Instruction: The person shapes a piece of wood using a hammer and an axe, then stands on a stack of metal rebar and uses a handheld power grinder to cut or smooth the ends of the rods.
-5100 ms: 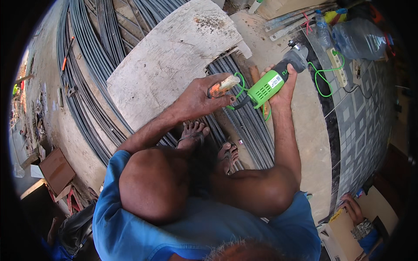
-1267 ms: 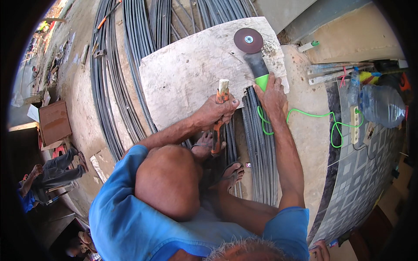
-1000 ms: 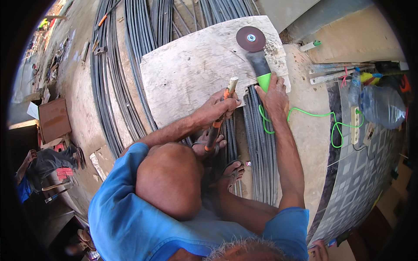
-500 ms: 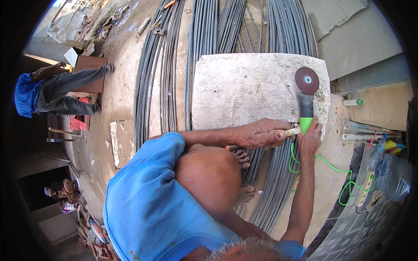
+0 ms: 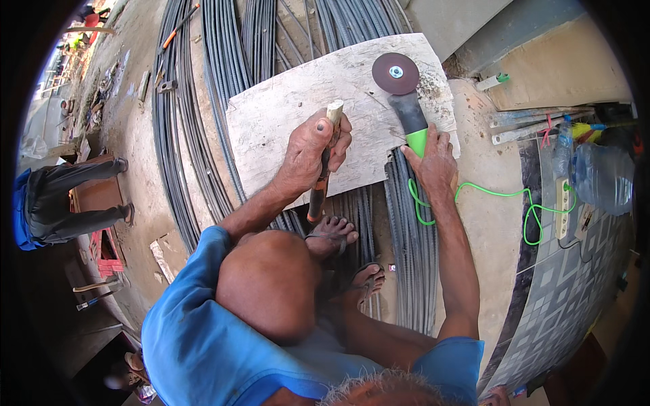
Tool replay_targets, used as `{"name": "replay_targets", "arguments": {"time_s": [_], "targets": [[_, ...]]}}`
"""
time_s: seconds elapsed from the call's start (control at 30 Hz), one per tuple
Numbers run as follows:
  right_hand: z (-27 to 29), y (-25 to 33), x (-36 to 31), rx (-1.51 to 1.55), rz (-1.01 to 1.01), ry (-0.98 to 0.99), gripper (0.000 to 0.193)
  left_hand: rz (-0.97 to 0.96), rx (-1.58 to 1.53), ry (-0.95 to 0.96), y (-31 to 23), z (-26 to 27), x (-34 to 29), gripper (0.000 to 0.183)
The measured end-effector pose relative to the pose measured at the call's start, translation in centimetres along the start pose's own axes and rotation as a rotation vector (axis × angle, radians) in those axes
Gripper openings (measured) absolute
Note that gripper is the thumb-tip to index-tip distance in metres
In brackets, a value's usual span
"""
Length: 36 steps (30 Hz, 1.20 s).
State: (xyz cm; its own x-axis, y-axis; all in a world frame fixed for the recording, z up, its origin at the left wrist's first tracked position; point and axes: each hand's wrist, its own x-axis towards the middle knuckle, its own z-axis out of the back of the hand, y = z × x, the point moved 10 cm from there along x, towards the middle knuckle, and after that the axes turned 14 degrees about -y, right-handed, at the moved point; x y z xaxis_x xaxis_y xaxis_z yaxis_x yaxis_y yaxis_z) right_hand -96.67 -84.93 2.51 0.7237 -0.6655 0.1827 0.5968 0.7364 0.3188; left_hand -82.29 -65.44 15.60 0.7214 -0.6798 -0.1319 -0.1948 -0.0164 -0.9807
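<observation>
My left hand (image 5: pixel 308 150) is closed around a rod-like tool with a pale, blunt end (image 5: pixel 334 110) poking out above the thumb. Below the fist, its black-and-orange handle (image 5: pixel 317 197) hangs down near my foot; its exact kind is unclear. My right hand (image 5: pixel 435 162) grips the green body of an angle grinder (image 5: pixel 408 115). The grinder rests on a worn whitish board (image 5: pixel 291 115), its brown disc (image 5: pixel 395 73) facing up. A green power cord (image 5: pixel 497 193) trails rightward from it.
Long bundles of steel rebar (image 5: pixel 227 54) run beneath and beside the board. To the right, a power strip (image 5: pixel 562 210) and a large clear plastic bottle (image 5: pixel 602 179) sit by patterned tiles (image 5: pixel 542 304). Another person (image 5: pixel 61 203) stands at far left.
My left hand has moved left, away from the grinder, and turned the tool from roughly level to upright. My right hand stays on the grinder. The whole view has shifted and rotated.
</observation>
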Motion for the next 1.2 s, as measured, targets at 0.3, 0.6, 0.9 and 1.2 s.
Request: {"name": "replay_targets", "arguments": {"time_s": [0.3,0.6,0.9,1.2], "targets": [[0.8,0.7,0.3,-0.023,0.018,-0.011,0.09,0.049,-0.123,0.009,1.5,-0.3,-0.2,0.055],[0.6,0.6,0.3,-0.024,0.024,-0.033,0.09,0.051,-0.155,-0.017,1.5,0.6,0.5,0.05],[2.4,1.3,0.8,0.004,0.131,-0.083,0.086,0.057,-0.254,-0.093,1.0,1.7,1.1,0.053],[18.7,14.0,-2.0,0.773,-0.039,0.412,0.062,0.085,-0.561,-0.3,-10.6,-3.8,2.5,0.038]]}}
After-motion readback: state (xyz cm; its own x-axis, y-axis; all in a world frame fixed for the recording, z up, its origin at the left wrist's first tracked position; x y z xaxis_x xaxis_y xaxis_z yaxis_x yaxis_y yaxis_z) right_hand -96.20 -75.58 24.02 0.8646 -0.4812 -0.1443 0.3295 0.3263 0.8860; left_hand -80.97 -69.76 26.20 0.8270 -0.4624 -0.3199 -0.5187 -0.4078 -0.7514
